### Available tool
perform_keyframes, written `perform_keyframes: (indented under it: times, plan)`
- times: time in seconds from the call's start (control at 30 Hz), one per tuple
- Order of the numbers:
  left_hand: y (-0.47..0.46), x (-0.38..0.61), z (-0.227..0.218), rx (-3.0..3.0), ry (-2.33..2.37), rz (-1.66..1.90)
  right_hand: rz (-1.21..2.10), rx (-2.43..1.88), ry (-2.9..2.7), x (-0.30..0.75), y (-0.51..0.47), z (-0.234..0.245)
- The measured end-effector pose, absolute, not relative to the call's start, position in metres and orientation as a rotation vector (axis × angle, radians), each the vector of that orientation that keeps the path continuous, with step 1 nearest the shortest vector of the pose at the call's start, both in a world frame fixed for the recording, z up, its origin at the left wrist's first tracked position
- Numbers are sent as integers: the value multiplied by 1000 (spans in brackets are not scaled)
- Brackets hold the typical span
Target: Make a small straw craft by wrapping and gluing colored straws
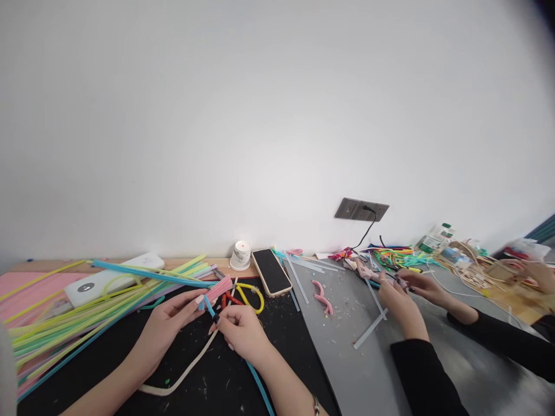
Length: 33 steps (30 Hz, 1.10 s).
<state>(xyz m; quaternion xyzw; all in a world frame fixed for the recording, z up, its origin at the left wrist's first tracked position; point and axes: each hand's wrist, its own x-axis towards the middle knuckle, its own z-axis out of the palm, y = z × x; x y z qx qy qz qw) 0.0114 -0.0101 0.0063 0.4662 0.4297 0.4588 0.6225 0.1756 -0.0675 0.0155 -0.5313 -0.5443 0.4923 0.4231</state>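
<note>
A: Where is the pink bundle [222, 286]?

B: Just left of the middle of the frame, in its lower half, raised a little over the table. The left hand [173, 315] has it clamped between thumb and fingers at its left end.

A: And the right hand [245, 332]?

B: Its thumb and finger are together on a short blue strip [208, 304] that crosses the bundle's near side. Whether the strip goes all the way round, I cannot tell.

A: How would you do this well?

B: I'd pinch the bundle close to the crossing so the pink pieces lie even, and draw the strip snug with a steady pull. Too hard a tug could crush the fuzz or skew the bundle, I think.

A: What lies about them?

B: A yellow handle [262, 301] just right of the bundle, a cream cord [186, 372] below the hands, and a heap of coloured strips [82, 329] at lower left.

A: The surface?

B: A black tabletop [208, 370] flecked with scraps, with a phone [272, 273] and a paper cup [240, 256] towards its far edge. Right of it, a grey tabletop [321, 361] with more crumbs, where a co-worker's hands [396, 303] are busy.

A: And beyond?

B: A plain pale wall [260, 115], with a socket panel [362, 210] right of centre.
</note>
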Motion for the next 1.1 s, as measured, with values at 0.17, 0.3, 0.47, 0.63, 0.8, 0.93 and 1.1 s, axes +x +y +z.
perform_keyframes:
  times: [0.17,0.3,0.47,0.63,0.8,0.93,1.1]
  plan:
    - [-12,12,9,1093,992,1060,1233,-1331,-1359,176,-68,17]
    - [-12,11,6,1128,989,1047,1215,-1362,-1379,175,-69,18]
    - [-11,10,4,1184,1005,1010,1168,-1378,-1413,175,-69,15]
    - [-11,10,6,1190,1023,1019,1164,-1376,-1424,175,-69,15]
    - [-11,11,6,1161,1013,1024,1166,-1357,-1424,175,-70,18]
    - [-11,11,6,1141,1016,1021,1160,-1367,-1435,175,-70,17]
    - [-11,11,7,1126,1010,1035,1151,-1365,-1448,175,-70,17]
